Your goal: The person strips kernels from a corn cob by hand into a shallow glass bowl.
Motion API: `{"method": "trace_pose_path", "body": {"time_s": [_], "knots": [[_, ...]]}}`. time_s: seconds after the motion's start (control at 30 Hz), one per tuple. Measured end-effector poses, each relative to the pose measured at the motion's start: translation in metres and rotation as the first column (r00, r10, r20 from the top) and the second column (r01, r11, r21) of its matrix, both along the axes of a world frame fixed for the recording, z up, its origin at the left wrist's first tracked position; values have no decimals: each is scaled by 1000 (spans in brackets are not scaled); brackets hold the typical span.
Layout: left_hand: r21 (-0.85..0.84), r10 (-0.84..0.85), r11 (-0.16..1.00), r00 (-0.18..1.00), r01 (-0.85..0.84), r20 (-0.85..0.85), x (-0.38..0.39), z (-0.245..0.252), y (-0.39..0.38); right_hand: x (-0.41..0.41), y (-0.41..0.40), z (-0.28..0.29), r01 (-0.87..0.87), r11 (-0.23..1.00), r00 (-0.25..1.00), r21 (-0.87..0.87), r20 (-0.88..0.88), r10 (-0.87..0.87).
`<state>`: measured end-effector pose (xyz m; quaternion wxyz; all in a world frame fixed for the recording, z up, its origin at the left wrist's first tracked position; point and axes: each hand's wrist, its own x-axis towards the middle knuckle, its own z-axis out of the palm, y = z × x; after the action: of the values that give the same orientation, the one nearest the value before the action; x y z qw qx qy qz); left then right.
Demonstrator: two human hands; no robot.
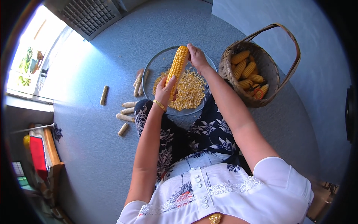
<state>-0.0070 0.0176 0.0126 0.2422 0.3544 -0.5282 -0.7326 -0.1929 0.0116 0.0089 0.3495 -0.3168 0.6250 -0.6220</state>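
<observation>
An ear of yellow corn (178,65) is held up at a slant over a round tray (156,57) with a thin rim. My left hand (165,89), with a gold bracelet at the wrist, grips its lower end. At the upper end, my right hand (197,57) has its thumb and fingers against the ear's right side; part of the fingers is hidden. A strip along that side looks paler than the rest. Loose corn kernels (190,92) lie heaped in the tray beneath both hands.
Right of the tray stands a woven basket (228,65) with a tall handle, holding several corn ears (249,69). Several bare corncobs (125,117) lie on the speckled floor (92,145) to the left. A wooden piece of furniture (51,145) stands farther left.
</observation>
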Motion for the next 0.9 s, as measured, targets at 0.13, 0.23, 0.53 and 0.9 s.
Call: {"method": "trace_pose_path", "body": {"time_s": [0.13,0.23,0.53,0.9], "knots": [[18,-29,999,1000,29,9,1,-5,-2,-1,-6,-9,230,970,924,78,-330,-193],[-51,-31,998,997,35,73,-1,-7,0,0,-7,-12,327,935,921,140,-268,-282],[5,-3,1000,997,3,72,0,-6,0,13,3,6,34,993,966,117,-258,-3],[84,-27,996,999,23,43,2,1,5,12,-6,-11,335,942,687,32,-692,-221]]}}
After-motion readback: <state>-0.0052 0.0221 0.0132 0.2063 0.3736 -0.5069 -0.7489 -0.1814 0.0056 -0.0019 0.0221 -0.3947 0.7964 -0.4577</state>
